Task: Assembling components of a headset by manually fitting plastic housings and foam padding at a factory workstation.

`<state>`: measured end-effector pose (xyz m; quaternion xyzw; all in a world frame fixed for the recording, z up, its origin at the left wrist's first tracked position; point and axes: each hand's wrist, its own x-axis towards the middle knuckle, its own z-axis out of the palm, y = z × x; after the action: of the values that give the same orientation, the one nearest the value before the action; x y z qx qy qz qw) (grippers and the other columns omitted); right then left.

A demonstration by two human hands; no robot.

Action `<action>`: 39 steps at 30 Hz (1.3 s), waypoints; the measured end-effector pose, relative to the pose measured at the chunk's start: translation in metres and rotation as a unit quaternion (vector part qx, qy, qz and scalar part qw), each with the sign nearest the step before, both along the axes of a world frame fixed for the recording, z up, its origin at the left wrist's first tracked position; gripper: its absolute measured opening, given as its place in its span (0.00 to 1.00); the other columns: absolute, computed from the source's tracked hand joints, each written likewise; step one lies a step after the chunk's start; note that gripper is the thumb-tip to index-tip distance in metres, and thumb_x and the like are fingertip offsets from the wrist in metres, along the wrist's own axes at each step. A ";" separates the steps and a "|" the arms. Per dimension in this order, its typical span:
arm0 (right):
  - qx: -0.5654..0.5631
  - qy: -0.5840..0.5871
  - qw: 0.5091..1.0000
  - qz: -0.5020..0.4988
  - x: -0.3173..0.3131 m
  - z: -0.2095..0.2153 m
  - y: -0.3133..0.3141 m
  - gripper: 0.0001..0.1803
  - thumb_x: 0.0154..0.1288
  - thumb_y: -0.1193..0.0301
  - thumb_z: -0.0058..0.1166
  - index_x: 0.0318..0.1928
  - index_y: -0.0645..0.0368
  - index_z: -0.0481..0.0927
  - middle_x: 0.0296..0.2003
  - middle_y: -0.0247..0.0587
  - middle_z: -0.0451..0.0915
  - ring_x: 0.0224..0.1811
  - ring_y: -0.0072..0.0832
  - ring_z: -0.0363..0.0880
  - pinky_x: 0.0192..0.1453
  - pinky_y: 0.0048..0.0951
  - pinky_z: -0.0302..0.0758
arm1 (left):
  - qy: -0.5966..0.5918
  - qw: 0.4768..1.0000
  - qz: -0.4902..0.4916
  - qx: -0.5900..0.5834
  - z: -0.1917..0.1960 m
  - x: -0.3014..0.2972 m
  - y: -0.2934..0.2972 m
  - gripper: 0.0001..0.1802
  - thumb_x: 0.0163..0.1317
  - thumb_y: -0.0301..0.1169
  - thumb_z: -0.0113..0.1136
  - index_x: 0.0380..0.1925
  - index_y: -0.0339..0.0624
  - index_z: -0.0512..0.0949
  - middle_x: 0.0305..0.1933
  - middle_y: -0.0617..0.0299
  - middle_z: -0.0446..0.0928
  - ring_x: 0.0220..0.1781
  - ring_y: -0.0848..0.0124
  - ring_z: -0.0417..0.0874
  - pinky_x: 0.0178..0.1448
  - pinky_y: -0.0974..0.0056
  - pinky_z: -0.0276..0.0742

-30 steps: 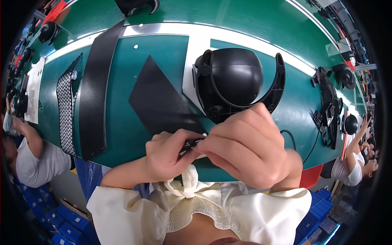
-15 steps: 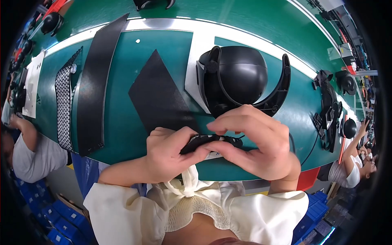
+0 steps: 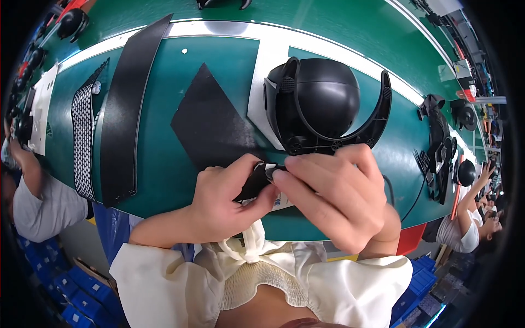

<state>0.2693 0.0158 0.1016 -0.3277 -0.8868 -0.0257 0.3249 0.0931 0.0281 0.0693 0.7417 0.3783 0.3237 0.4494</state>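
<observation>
Close to the near edge of the green table, my left hand [image 3: 219, 202] is closed around a small dark piece [image 3: 252, 185], thumb and forefinger gripping its sides. My right hand [image 3: 342, 197] pinches the right end of that piece, where a small pale spot shows between the fingers. Its exact kind is hard to make out, as the fingers cover most of it. Just beyond my right hand stands a glossy black dome [image 3: 328, 98] with a curved black plastic band [image 3: 380, 112] around its near side. A dark angular sheet [image 3: 210, 117] lies flat beyond my left hand.
A long black sheet [image 3: 124, 109] and a black-and-white patterned strip [image 3: 83, 136] lie at left. Black straps and cables [image 3: 437, 142] are heaped at right. People sit on both sides, one in a grey top [image 3: 46, 210]. Blue crates [image 3: 87, 295] stand below.
My right hand has shifted its grip, its fingers now straighter and pressed together on the piece's right end. The piece has turned and risen slightly, showing less of its length.
</observation>
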 end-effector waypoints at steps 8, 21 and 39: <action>-0.127 0.207 0.970 0.010 0.000 -0.012 0.004 0.17 0.34 0.80 0.61 0.32 0.65 0.74 0.28 0.43 0.77 0.28 0.30 0.75 0.30 0.24 0.65 | -0.032 0.999 -0.005 -0.011 -0.003 0.000 0.000 0.08 0.48 0.27 0.61 0.23 0.39 0.71 0.15 0.60 0.73 0.16 0.67 0.77 0.18 0.69 0.68; -0.182 0.352 0.918 0.013 -0.012 -0.015 -0.004 0.23 0.35 0.82 0.64 0.37 0.66 0.71 0.29 0.42 0.77 0.28 0.29 0.74 0.31 0.24 0.66 | -0.050 0.994 -0.012 0.093 -0.017 -0.003 0.001 0.12 0.40 0.28 0.65 0.15 0.40 0.69 0.10 0.60 0.67 0.11 0.64 0.71 0.15 0.67 0.64; -0.035 0.196 0.976 -0.092 -0.025 -0.017 -0.018 0.15 0.32 0.76 0.57 0.28 0.65 0.73 0.24 0.42 0.75 0.22 0.28 0.72 0.26 0.23 0.61 | -0.025 0.998 0.021 0.061 -0.018 0.000 0.000 0.16 0.39 0.25 0.61 0.09 0.36 0.61 0.08 0.58 0.57 0.08 0.63 0.60 0.14 0.68 0.53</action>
<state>0.2441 -0.0020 0.0845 -0.4178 -0.7720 0.0401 0.4773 0.0927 0.0282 0.0512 0.7511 0.3623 0.3740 0.4058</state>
